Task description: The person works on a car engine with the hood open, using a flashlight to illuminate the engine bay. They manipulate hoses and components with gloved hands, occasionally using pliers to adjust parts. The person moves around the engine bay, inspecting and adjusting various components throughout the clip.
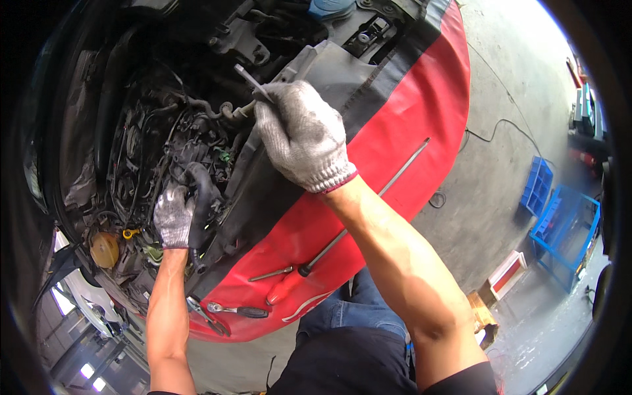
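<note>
Partly hidden, the gloved left hand (174, 218) reaches down beside a dark hose (205, 191) in the engine bay (148, 135); I cannot tell whether its fingers grip anything. The right hand (299, 135) is curled tight around a metal tool (251, 81), only one end showing, above the bay's front edge. The right forearm (408, 270) covers part of the screwdriver (401, 170) on the red cover (438, 89). Bare floor (520, 59) spreads beyond the cover's edge.
</note>
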### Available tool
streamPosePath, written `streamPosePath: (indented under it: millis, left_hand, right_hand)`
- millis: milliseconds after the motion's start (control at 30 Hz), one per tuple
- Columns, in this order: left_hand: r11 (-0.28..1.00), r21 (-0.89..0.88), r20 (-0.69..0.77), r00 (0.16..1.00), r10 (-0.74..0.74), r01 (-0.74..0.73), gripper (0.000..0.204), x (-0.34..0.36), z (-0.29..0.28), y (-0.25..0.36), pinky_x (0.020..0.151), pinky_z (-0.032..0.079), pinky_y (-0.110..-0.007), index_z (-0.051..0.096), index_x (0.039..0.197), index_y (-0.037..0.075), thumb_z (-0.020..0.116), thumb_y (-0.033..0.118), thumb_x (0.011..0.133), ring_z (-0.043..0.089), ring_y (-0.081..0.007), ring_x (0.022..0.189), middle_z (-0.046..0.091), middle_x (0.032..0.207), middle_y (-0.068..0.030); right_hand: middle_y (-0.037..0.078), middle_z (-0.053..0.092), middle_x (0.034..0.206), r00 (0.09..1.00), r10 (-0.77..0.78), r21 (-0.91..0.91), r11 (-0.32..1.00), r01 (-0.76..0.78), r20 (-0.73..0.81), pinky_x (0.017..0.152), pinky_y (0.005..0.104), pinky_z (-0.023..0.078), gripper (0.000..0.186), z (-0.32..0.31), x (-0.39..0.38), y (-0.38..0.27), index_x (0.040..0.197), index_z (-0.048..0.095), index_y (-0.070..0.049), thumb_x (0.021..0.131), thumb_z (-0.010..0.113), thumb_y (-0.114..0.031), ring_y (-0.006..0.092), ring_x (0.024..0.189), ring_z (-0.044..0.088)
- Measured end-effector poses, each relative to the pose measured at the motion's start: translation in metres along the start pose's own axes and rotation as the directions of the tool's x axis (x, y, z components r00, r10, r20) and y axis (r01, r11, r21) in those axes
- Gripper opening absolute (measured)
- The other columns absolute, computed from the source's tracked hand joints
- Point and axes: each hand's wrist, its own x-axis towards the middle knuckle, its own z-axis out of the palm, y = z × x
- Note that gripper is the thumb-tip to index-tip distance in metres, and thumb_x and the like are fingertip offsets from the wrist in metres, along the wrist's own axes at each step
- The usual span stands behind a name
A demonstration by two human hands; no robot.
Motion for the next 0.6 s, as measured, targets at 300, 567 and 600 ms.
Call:
streamPosePath:
  millis: [300,567,600]
  left_hand:
    - [0.951,0.220,0.089,0.975,0.202,-0.217,0.031,0.016,-0.004,0.005,0.078,0.051,-0.046,0.065,0.103,0.006,0.071,0.020,0.077,0.062,-0.0337,0.090,0.063,0.099,-0.0147]
    - [0.998,-0.046,0.194,0.980,-0.034,0.044,0.026,0.032,-0.027,0.024,0.075,0.053,-0.049,0.066,0.100,0.004,0.069,0.024,0.084,0.066,-0.0375,0.083,0.065,0.090,-0.0175]
    - [0.999,-0.037,0.177,0.984,0.006,0.000,0.027,0.031,-0.025,0.020,0.074,0.053,-0.049,0.066,0.100,0.004,0.070,0.025,0.084,0.066,-0.0370,0.082,0.065,0.089,-0.0171]
  right_hand:
    - [0.014,0.066,0.088,0.992,0.122,0.165,0.978,-0.127,0.035,0.065,0.0390,0.056,0.020,-0.013,0.003,0.005,0.105,0.066,-0.003,0.085,0.070,-0.006,0.0327,0.074,0.068]
    - [0.015,0.066,0.089,0.987,0.143,0.234,0.960,-0.156,0.072,0.066,0.0392,0.056,0.025,-0.015,0.006,0.010,0.108,0.065,-0.002,0.084,0.071,-0.006,0.0335,0.075,0.067]
    - [0.015,0.066,0.090,0.988,0.136,0.229,0.962,-0.150,0.075,0.066,0.0392,0.055,0.025,-0.016,0.007,0.009,0.108,0.065,-0.002,0.084,0.071,-0.006,0.0332,0.077,0.067]
